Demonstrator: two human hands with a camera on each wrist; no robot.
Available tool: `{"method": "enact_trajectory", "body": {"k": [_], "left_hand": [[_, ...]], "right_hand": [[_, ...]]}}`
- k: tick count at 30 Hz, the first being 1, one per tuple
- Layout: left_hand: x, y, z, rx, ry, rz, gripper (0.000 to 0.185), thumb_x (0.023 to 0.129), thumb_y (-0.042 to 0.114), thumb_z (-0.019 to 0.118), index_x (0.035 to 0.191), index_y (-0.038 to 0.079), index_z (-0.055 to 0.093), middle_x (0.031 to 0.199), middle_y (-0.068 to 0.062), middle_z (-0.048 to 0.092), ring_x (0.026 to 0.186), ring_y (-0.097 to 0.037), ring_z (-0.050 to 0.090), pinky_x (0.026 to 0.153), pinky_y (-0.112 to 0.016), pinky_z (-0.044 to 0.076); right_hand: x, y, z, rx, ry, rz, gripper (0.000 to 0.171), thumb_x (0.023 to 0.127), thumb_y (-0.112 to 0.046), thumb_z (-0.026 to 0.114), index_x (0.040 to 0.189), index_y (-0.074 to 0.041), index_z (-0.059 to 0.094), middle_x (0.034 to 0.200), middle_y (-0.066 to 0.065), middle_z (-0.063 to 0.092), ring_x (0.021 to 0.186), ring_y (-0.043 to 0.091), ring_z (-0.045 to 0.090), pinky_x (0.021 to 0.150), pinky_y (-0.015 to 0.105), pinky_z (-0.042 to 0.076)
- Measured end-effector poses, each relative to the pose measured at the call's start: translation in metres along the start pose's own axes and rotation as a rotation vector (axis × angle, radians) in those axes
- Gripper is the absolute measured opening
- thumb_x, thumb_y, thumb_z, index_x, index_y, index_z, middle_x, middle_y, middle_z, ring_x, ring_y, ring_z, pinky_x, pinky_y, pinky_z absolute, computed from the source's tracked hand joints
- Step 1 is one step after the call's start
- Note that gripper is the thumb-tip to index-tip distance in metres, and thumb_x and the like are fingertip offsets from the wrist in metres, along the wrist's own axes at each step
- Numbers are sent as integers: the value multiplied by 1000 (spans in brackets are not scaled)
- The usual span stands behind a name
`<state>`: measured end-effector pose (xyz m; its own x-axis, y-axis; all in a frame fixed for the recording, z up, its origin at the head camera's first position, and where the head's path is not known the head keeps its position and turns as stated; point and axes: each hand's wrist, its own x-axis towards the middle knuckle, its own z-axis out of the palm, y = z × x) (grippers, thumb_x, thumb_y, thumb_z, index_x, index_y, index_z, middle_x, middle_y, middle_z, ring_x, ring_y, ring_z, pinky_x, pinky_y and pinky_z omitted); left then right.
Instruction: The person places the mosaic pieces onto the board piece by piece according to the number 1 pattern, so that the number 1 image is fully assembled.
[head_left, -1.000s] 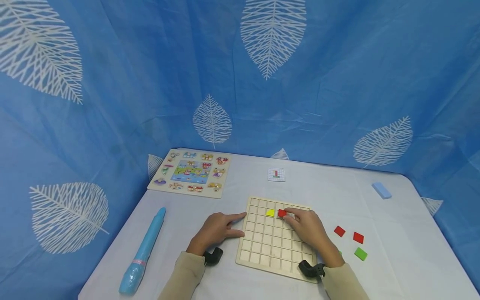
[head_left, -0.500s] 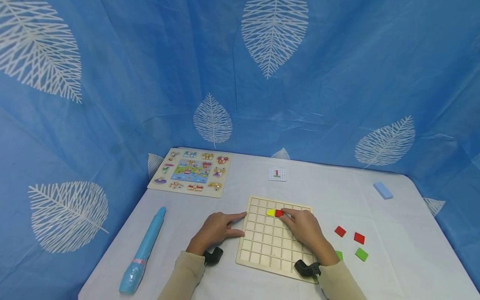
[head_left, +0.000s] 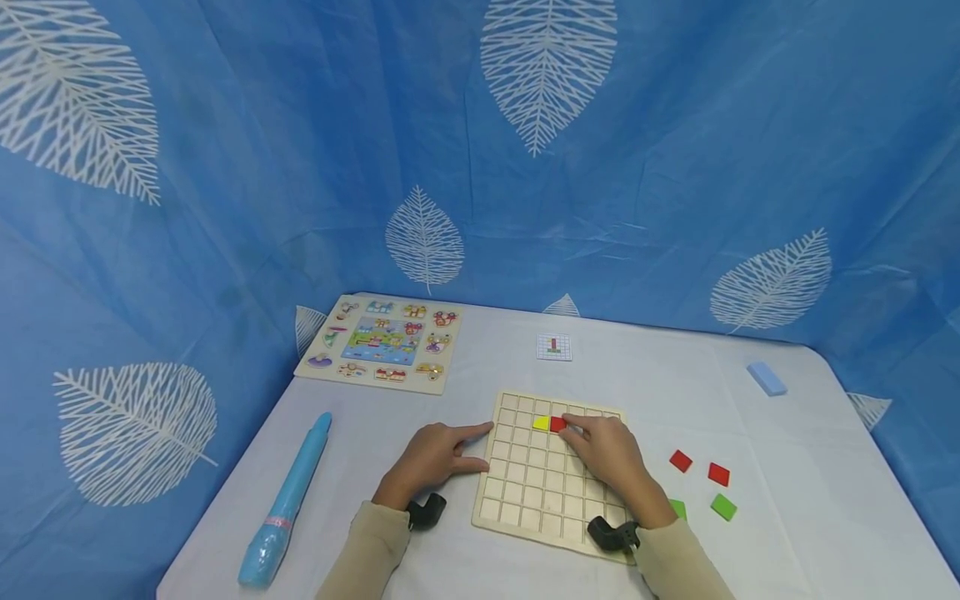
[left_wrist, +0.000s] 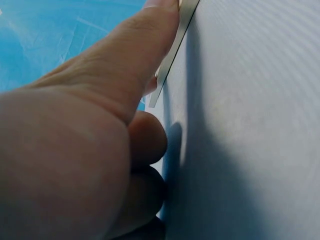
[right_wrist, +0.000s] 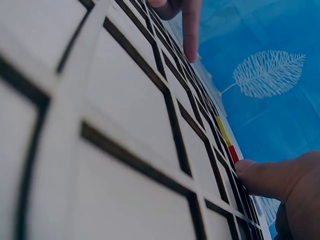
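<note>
We steady the wooden grid board (head_left: pixel 551 475) with our left hand (head_left: pixel 433 461), its index finger and thumb stretched against the board's left edge, gripping nothing. Our right hand (head_left: pixel 613 457) lies over the board with its fingers extended, a fingertip pressing the side of the red tile (head_left: pixel 558 423), which sits in a cell of the second row, edge to edge with the yellow tile (head_left: pixel 541 423). By our reading, the step in hand is seating this red tile flush in its cell (the right wrist view shows it only edge-on, so we cannot tell if it is fully down). Next, we judge, comes a reach right to the loose red tiles (head_left: pixel 699 467) and green tile (head_left: pixel 723 507) on the table (head_left: pixel 660 383), checked against the small pattern card (head_left: pixel 554 347) beyond the board.
</note>
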<state>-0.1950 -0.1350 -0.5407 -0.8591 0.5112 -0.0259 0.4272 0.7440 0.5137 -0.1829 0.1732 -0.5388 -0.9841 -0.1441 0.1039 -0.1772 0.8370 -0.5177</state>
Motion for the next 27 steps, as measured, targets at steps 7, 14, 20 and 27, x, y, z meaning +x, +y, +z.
{"method": "enact_trajectory", "body": {"k": [7,14,20,27], "left_hand": [[0,0,2,-6,20,-18,67,86,55,75,146,30,59,61,11,44,54,-6,34,56,-25,31],[1,-1,6,-8,29,-27,67,85,57,74,146,32,60,60,11,44,53,-6,34,55,-25,31],[1,0,4,-3,36,-20,67,85,56,75,145,31,60,60,11,44,53,-5,35,55,-24,31],[1,1,2,-12,30,-20,67,85,56,75,145,32,60,59,11,44,53,-6,34,55,-25,31]], "right_hand": [[8,5,1,25,7,-28,37,93,-31,76,125,-12,76,54,-5,52,57,10,44,55,31,37],[19,9,0,16,9,-33,37,95,-29,75,127,-10,74,53,-4,51,54,11,41,52,31,35],[27,11,-1,14,15,-45,36,95,-28,75,126,-10,75,69,8,67,63,15,52,57,33,39],[32,13,0,14,20,-53,37,95,-31,75,126,-11,75,97,13,76,87,25,69,69,41,50]]}}
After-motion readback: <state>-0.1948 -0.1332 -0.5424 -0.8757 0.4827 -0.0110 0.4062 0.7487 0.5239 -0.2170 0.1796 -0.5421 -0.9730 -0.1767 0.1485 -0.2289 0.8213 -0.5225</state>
